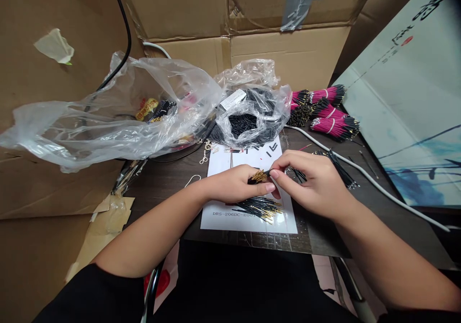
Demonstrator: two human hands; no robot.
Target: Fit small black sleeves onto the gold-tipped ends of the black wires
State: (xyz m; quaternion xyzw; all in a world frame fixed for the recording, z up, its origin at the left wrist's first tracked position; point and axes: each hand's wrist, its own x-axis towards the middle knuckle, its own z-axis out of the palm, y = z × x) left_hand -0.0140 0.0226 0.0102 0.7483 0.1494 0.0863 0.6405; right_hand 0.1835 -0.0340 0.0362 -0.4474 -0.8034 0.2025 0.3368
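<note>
My left hand (239, 183) is closed round a bundle of thin wires with gold-coloured tips (258, 176), which stick out between thumb and fingers. Close beside it, my right hand (306, 176) pinches a small black sleeve (268, 172) at the ends of the bundle. Below my left hand, a pile of black wires with gold tips (261, 206) lies on a white printed sheet (216, 222). Short black tube pieces (272, 147) are scattered at the sheet's far edge. More black wires (340, 169) lie on the table beyond my right hand.
An opened clear bag of black tube pieces (243, 123) stands behind the sheet. A large clear plastic bag (154, 121) is at left. Pink-and-black wire bundles (331, 118) are stacked at back right. A white cable (374, 186) crosses the table (313, 236). Cardboard boxes (187, 10) stand behind.
</note>
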